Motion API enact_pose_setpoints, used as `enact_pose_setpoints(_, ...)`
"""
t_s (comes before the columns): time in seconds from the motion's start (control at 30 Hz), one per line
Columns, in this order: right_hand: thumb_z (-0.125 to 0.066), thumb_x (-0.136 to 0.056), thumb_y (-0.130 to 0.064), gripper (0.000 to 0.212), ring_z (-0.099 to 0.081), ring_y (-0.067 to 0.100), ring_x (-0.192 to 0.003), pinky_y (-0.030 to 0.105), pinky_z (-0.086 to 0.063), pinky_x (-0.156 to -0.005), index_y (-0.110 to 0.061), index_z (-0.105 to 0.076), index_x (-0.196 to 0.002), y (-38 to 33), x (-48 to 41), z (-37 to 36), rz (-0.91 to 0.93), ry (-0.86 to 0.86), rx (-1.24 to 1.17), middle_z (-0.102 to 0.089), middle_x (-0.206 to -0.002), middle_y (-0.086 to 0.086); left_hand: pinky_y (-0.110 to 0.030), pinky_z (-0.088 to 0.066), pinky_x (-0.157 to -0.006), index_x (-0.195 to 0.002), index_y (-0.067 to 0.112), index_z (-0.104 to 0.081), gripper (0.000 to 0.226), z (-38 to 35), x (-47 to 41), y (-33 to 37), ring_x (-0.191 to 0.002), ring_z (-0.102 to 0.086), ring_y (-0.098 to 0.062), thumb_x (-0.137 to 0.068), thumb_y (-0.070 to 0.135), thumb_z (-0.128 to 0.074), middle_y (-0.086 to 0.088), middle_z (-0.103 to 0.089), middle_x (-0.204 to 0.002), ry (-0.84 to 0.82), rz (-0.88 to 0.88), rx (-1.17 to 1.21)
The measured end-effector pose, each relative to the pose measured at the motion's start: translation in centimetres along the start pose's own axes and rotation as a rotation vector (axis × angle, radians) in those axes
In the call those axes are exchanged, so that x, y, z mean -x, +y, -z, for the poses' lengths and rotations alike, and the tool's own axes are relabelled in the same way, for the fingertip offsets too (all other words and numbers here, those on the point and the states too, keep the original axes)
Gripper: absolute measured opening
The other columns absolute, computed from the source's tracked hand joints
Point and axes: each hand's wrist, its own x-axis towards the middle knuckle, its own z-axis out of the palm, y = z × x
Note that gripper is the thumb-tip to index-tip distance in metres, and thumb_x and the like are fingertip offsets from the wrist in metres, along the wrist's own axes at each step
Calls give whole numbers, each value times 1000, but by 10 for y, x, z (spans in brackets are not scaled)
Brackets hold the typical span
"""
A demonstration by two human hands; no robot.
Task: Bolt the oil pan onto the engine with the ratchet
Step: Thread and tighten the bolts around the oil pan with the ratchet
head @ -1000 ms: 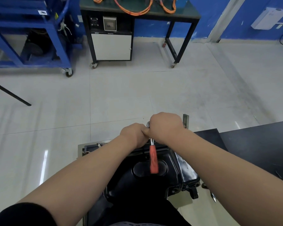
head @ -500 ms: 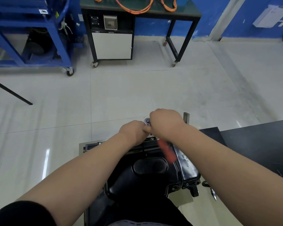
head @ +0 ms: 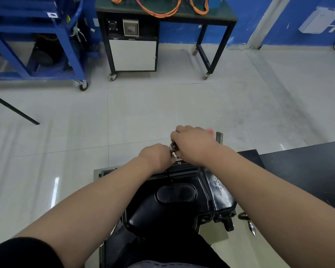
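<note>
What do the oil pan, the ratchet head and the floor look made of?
Oil pan: glossy black, likely painted pressed metal, possibly plastic; soft highlights on rounded edges. Ratchet head: bright silver shine, probably chromed steel. Floor: pale glazed tile; grout lines and light reflections.

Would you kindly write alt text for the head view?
At the far edge of a glossy black metal oil pan, the right hand grips a red-handled steel ratchet while the left hand holds its head; pale tiled floor beyond.
</note>
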Motion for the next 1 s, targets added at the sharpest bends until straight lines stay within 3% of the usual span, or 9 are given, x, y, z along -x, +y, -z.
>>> enact_pose_setpoints(0.07,-48,-89,-35,25,-53,25,-97,36,-38,-79,-17,-59,-105,4,1,3,38,21,17,-53,-104,5,-29,-38,-66,-83,20,-51,25,-1,-1,1,-78,-54,-26,-92,34,-32,-8,-66,-98,15,3,-8)
enact_pose_setpoints(0.17,-40,-89,-55,39,-51,25,-71,30,-28,-60,-22,-54,-73,-6,0,0,-163,-36,34,-52,-76,2,-28,-41,-71,-78,24,-56,26,-1,0,3,-80,-55,-25,-88,32,-33,-3,-67,-98,24,69,60)
enact_pose_setpoints(0.27,-41,-88,-58,47,-45,24,-66,27,-23,-50,-19,-48,-63,-14,-2,-4,-330,-106,-99,-39,-63,-1,-23,-39,-72,-68,17,-53,20,-1,2,0,-77,-51,-22,-83,25,-42,-3,-68,-96,23,94,184)
enact_pose_setpoints(0.43,-49,-89,-29,24,-52,25,-99,34,-36,-74,-17,-57,-109,-1,0,1,49,11,27,-52,-106,4,-29,-38,-68,-88,16,-55,28,5,-1,-4,-85,-56,-28,-94,32,-32,-10,-65,-101,-43,-51,-19)
enact_pose_setpoints(0.5,-49,-89,-31,23,-52,24,-96,35,-34,-77,-19,-58,-107,3,-1,3,56,4,54,-53,-105,3,-29,-38,-67,-95,15,-59,34,5,-3,-4,-89,-59,-28,-94,36,-32,-9,-65,-101,-11,-72,-50)
enact_pose_setpoints(0.6,-37,-92,-52,41,-50,23,-73,31,-31,-65,-21,-63,-90,-3,-4,3,-184,-109,82,-51,-78,0,-27,-39,-67,-89,20,-64,35,5,-4,-5,-78,-54,-25,-89,41,-36,-2,-66,-95,50,-1,3)
enact_pose_setpoints(0.7,-31,-90,-62,50,-47,24,-71,28,-31,-57,-23,-61,-81,-10,-4,-3,-308,-150,-16,-44,-71,0,-25,-40,-71,-92,26,-66,26,2,-3,-4,-82,-55,-23,-86,30,-41,2,-67,-100,40,26,28)
enact_pose_setpoints(0.8,-40,-91,-51,35,-48,25,-70,26,-24,-50,-21,-54,-78,-12,-1,-3,-173,-72,-11,-56,-82,3,-27,-42,-70,-91,17,-63,28,1,-3,-5,-85,-58,-24,-89,30,-38,-2,-67,-101,10,5,2)
enact_pose_setpoints(1.0,-50,-89,-32,27,-51,25,-100,36,-37,-79,-18,-58,-111,2,1,0,95,45,100,-51,-109,4,-29,-37,-63,-81,20,-52,28,1,-2,-6,-77,-54,-26,-93,36,-33,-8,-66,-95,39,-81,-61)
